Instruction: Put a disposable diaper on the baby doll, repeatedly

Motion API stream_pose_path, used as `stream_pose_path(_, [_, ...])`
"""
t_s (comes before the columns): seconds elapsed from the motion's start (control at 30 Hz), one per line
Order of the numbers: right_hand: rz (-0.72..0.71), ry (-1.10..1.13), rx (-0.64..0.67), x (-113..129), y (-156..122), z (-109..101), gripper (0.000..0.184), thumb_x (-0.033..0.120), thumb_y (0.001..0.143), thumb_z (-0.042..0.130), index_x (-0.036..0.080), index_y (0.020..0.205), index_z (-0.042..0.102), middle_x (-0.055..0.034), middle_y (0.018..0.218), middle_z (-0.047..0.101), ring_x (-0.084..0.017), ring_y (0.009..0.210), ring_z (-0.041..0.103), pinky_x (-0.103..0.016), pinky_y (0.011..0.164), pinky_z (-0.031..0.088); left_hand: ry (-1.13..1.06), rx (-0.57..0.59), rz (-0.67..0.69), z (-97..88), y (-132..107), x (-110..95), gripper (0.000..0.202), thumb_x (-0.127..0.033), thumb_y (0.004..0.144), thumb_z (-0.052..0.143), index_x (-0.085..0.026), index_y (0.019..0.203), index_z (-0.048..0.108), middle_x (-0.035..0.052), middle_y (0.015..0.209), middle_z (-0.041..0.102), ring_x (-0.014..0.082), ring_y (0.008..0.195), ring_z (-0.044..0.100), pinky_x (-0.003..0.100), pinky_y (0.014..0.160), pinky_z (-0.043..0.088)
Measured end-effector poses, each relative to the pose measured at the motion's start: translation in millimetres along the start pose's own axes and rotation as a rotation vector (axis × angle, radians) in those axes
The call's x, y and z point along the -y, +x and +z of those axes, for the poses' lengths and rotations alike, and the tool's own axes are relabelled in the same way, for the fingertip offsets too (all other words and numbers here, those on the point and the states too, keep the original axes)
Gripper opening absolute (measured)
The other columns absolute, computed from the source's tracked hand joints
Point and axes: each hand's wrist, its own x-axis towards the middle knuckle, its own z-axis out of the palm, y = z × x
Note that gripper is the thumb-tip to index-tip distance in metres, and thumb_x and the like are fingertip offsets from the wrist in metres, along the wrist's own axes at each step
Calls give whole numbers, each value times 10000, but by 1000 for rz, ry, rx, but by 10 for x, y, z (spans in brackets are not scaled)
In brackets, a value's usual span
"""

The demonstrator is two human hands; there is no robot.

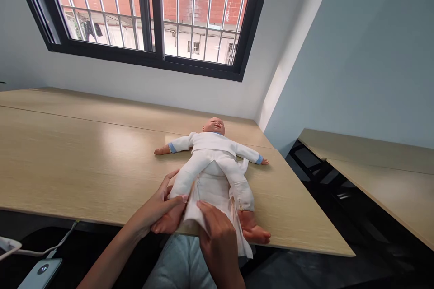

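— What colour's the cloth (206, 203) under the right grip (219, 239)?
— Plain white, like the doll's suit (212, 146) just beyond the grip, with blue cuffs (172, 147)
— And the table (68, 153)?
— Pale tan wood grain

Just below the left hand (158, 207) and right hand (217, 235) shows a pale grey-blue garment (179, 264) (shirt or shorts, hard to say which). The left forearm (111, 253) and right forearm (228, 273) are bare.

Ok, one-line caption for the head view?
Left hand and right hand hold a white cloth between the legs of a baby doll on a wooden desk.
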Motion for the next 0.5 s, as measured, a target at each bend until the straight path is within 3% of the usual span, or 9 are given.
stream_pose_path(0.1, [146,96,-136,-12,60,-69,242,197,983,455,205,1119,655,-55,998,752,-219,893,727,-315,760,590,111,-24,55,30,22,19,910,-496,771,704,-233,1497,223,118,1295,631,288,1185,612,377,994,479])
stream_pose_path(0.2, [223,126,-238,13,155,-141,229,252,1009,466,191,1071,678,-61,978,751,-199,889,724,-276,786,569,288,-53,126,50,29,27,822,-504,807,652,-229,1501,309,123,1352,596,313,1191,600,392,960,501])
stream_pose_path(0.27, [188,125,-231,37,209,-166,242,242,1009,458,187,1104,674,-65,999,749,-194,906,721,-267,800,564,381,-65,187,74,20,26,751,-473,824,632,-240,1491,377,107,1423,545,315,1253,555,398,1002,482])
stream_pose_path(0.43, [10,77,-116,96,245,-123,330,148,969,424,193,1214,641,-56,1066,740,-196,939,715,-293,836,573,717,-217,317,147,5,48,640,-312,797,622,-240,1426,532,151,1402,494,358,1323,454,530,1095,380])
stream_pose_path(0.5, [-42,35,-89,115,213,-101,367,111,947,424,206,1229,638,-44,1083,735,-200,951,706,-312,854,577,790,-192,418,147,25,68,579,-240,782,615,-266,1361,602,136,1459,449,350,1377,385,533,1125,343])
